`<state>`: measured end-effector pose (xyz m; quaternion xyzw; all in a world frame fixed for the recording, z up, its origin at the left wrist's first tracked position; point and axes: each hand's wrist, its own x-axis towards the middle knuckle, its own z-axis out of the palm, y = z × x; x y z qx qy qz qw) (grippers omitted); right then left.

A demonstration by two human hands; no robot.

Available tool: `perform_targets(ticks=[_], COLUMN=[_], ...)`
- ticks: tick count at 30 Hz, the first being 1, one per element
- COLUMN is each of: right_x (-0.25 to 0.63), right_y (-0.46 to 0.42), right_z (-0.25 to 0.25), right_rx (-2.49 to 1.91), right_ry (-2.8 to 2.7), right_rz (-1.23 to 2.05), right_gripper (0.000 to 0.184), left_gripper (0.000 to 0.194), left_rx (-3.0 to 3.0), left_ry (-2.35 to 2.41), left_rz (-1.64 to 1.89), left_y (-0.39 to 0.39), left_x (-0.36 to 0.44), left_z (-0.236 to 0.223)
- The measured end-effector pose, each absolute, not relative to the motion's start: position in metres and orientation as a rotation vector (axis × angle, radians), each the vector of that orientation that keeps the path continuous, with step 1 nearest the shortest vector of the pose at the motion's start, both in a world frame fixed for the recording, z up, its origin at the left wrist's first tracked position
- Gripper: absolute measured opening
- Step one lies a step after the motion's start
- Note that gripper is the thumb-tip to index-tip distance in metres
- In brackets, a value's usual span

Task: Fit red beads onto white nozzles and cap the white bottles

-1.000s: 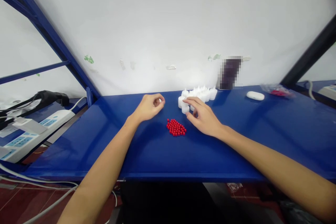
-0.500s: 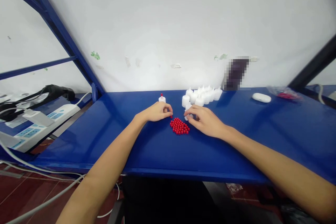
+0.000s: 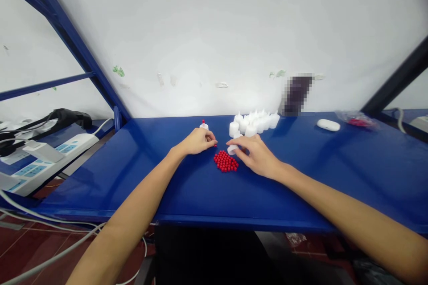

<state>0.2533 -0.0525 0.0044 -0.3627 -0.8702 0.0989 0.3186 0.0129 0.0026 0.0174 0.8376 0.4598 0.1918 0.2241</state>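
Blue bench [image 3: 187,196], white wall [image 3: 200,31] along its back edge. Left hand [image 3: 198,141] pinches one red cap [image 3: 216,145], right hand [image 3: 256,153] grips a tilted white bottle [image 3: 232,149], mid-bench beside the red pile [image 3: 226,161]; I'd want both grips light, steady.

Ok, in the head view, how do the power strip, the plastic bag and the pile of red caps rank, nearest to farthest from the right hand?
From the right hand:
1. Red caps: just to its left.
2. Plastic bag: off to its right, farther back.
3. Power strip: far left.
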Motion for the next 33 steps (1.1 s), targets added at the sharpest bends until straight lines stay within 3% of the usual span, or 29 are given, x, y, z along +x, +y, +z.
perform_targets(ticks=[4,10,15,20,33], right_x=[0.251,0.254,0.254,0.251,0.254], right_y=[-0.053,-0.052,-0.055,-0.058,-0.056], right_z=[0.004,0.007,0.007,0.003,0.003], right_rx=[-1.02,-1.047,-0.915,-0.931,-1.001], right_ry=[-2.161,-1.974,-2.004,-2.033,-2.01], right_rz=[0.275,0.5,0.417,0.615,0.591], right_gripper=[0.016,0.016,0.013,0.012,0.014], left_gripper=[0.021,0.019,0.024,0.028,0.019], left_rx=[2.358,2.334,2.247,2.005,2.195], left_ry=[1.214,1.152,1.133,1.059,1.023], left_rz=[0.535,0.415,0.621,0.726,0.892], left_y=[0.001,0.005,0.002,-0.01,-0.02], left_x=[0.012,0.007,0.017,0.032,0.04], left_z=[0.019,0.017,0.015,0.023,0.037])
